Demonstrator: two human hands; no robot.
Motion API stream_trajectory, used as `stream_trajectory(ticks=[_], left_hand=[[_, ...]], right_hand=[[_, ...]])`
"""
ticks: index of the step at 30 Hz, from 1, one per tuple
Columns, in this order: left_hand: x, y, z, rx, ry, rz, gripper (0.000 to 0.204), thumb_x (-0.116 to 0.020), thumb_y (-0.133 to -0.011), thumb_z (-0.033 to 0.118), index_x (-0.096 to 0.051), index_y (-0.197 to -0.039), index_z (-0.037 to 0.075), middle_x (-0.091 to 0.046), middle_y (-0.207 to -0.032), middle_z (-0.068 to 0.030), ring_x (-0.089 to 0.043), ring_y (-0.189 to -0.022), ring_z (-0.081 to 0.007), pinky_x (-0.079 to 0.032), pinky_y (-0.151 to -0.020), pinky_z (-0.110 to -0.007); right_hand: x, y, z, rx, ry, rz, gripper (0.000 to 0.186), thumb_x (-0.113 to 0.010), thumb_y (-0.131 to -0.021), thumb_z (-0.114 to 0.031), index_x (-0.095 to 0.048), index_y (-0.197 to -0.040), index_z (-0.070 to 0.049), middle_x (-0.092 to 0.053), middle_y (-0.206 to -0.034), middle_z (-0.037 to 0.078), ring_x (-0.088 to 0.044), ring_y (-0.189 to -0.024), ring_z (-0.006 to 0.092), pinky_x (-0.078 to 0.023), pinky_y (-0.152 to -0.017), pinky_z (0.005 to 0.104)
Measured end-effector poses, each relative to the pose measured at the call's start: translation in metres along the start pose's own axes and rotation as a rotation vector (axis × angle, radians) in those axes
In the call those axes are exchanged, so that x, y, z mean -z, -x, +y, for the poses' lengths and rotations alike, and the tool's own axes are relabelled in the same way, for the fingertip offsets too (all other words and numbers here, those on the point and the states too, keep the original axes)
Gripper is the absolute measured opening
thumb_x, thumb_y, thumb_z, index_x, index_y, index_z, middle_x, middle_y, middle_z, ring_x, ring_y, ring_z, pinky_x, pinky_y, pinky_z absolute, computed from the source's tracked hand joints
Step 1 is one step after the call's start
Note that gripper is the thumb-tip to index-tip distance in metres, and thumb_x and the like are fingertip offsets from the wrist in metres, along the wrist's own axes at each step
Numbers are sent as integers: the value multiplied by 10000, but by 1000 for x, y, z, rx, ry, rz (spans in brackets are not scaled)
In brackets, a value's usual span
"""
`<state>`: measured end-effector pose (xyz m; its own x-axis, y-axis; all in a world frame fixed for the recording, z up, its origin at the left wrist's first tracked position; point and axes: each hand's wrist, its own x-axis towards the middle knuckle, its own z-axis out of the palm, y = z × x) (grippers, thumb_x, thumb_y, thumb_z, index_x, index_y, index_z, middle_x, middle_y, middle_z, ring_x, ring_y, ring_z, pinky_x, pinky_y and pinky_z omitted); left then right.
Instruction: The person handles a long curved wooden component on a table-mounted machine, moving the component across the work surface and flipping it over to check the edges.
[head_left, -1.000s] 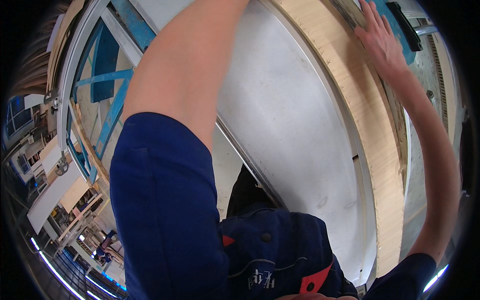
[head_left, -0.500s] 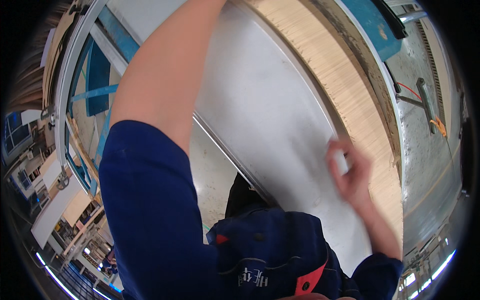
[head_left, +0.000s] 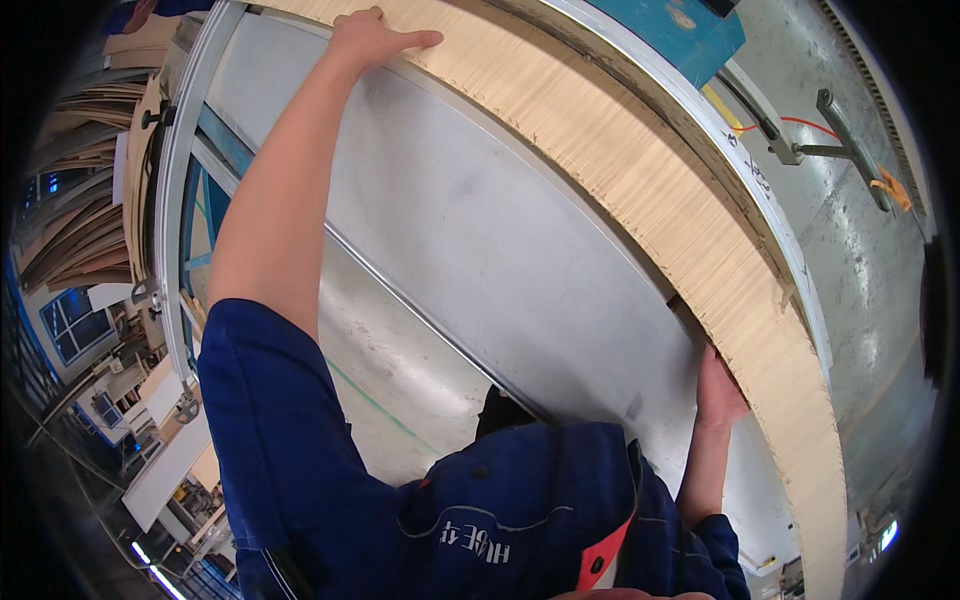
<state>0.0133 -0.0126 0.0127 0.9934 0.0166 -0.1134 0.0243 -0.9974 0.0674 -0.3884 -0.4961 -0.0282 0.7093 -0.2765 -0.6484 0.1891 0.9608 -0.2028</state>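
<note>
Wooden board [head_left: 630,165] is already lying along the surface [head_left: 500,210] — left hand [head_left: 366,42] resting splayed on it, right hand's [head_left: 720,390] grip unclear.

Shirt marking: white lettering [head_left: 476,541] in one short, slanted row on the chest of the dark blue work shirt [head_left: 300,440] — distorted by the folds. Edge marking: small dark marks [head_left: 760,180], resembling handwriting, on the pale strip [head_left: 706,118] beyond the curved wooden piece [head_left: 640,180] — too small to read.
</note>
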Motion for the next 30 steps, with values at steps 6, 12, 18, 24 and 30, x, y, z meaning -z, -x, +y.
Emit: stream_trajectory(ticks=[6, 12, 18, 24, 30], left_hand=[[8, 7, 11, 20, 79, -23, 963, -812, -560, 638, -643, -1083, -153, -668, -1078, -319, -662, -1036, -408, -524, -936, -405], [4, 5, 8, 47, 70, -36, 967, -812, -569, 629, -637, -1101, -159, -671, -1072, -318, -670, -1028, -385, -528, -921, -396], [9, 7, 9, 60, 187, -85, 963, -834, -572, 588, -621, -1124, -172, -661, -1113, -320, -656, -1073, -374, -519, -935, -392], [7, 7, 11, 86, 185, -86, 1034, -821, -585, 605, -574, -1192, -195, -628, -1182, -335, -624, -1138, -382, -492, -986, -378], [2, 2, 4, 79, 113, -77, 1084, -819, -587, 608, -534, -1223, -222, -602, -1217, -353, -602, -1174, -395, -475, -1015, -376]], right_hand=[[31, -28, -36, -175, -289, 186, 593, -391, -1033, -422, -377, -1487, -41, -368, -1551, 139, -318, -1437, 315, -220, -1196, 494], [13, -20, -37, -119, -104, 260, 605, -367, -1035, -468, -374, -1478, -56, -377, -1535, 143, -374, -1394, 330, -301, -1157, 507], [1, -15, -34, -60, 25, 311, 594, -365, -1039, -464, -366, -1476, -62, -380, -1524, 145, -384, -1384, 328, -323, -1146, 503], [3, -14, -39, -45, 59, 312, 597, -359, -1041, -466, -351, -1485, -68, -364, -1534, 147, -361, -1397, 331, -317, -1144, 520], [-9, -9, -35, -50, 16, 307, 595, -365, -1042, -460, -353, -1488, -66, -362, -1538, 149, -351, -1403, 339, -290, -1152, 542]])
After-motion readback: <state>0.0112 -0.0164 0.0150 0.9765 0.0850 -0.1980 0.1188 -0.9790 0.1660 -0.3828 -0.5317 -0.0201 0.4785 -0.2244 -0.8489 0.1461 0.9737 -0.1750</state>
